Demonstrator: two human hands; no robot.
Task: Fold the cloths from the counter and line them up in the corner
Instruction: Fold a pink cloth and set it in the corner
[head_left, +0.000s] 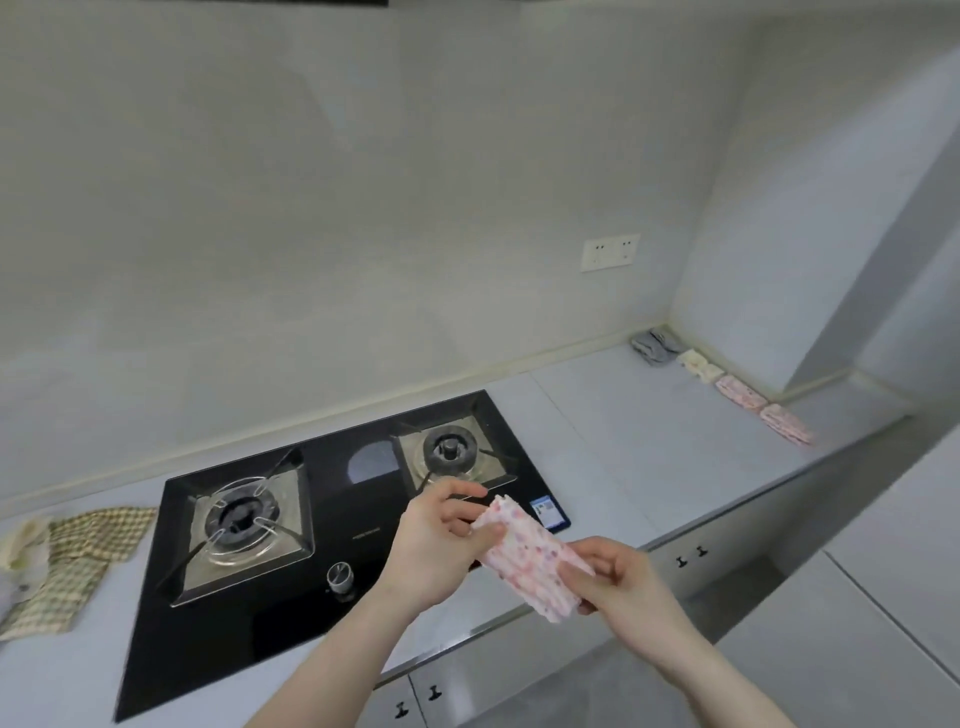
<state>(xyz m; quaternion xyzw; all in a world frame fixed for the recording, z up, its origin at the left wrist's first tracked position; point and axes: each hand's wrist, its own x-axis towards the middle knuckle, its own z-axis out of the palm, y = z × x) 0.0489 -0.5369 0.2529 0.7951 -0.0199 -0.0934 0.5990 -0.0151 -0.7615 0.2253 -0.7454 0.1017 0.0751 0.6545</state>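
Observation:
A folded pink-and-white patterned cloth is held in the air over the counter's front edge, right of the stove. My left hand pinches its upper end and my right hand grips its lower end. In the far right corner several folded cloths lie in a row along the wall: a grey cloth, a cream cloth and two pink cloths. At the far left a green checked cloth lies spread and unfolded on the counter, with a cream cloth beside it.
A black two-burner gas stove is set into the grey counter. A wall socket sits above the counter. Cabinet doors with small dark handles run below the front edge.

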